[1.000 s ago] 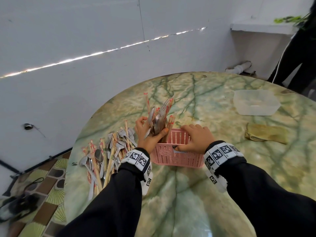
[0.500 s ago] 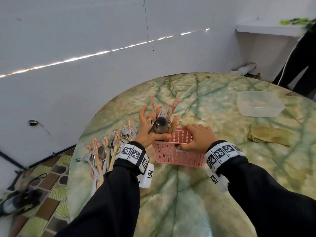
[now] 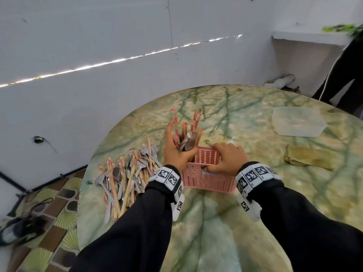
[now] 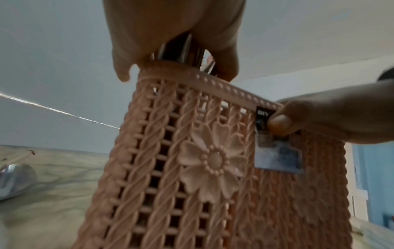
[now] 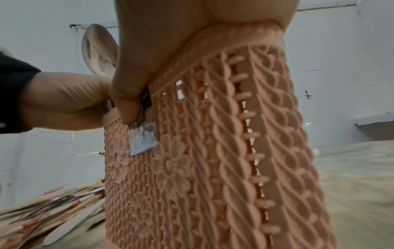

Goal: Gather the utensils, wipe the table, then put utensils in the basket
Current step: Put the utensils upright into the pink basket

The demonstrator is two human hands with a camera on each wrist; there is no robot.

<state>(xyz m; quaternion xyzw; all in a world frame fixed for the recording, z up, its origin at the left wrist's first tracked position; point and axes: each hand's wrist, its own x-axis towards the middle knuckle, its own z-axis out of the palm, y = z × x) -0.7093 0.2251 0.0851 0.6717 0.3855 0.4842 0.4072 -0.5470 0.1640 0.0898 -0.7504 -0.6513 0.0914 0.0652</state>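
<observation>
L hand (image 3: 177, 152) is gripping a bundle of utensils (image 3: 188, 134) (spoons + wrapped chopsticks) standing upright in the left end of the pink basket (image 3: 208, 180); thumb is curling round the near side of the bundle, fingers are stretching up along its far side. In the left wrist view the metal handles are sitting between palm and thumb right at the basket rim.

R hand (image 3: 225, 160) is clamping the basket's near rim: fingers are hooking over the top into the inside, thumb is pressing on the outer wall beside a small label (image 5: 144, 140).

Basket is sitting on the table (image 3: 216, 222), mid-way across and nearer the left edge than the right. Just left of it, touching nothing of the basket as far as I can tell, a loose pile of utensils (image 3: 127, 177) is lying by the table's left edge: spoons, forks, chopsticks.

Toward the right side a folded yellowish cloth (image 3: 308, 157) is lying flat; beyond it, near the far right edge, a clear plastic container (image 3: 298, 123) is sitting.
</observation>
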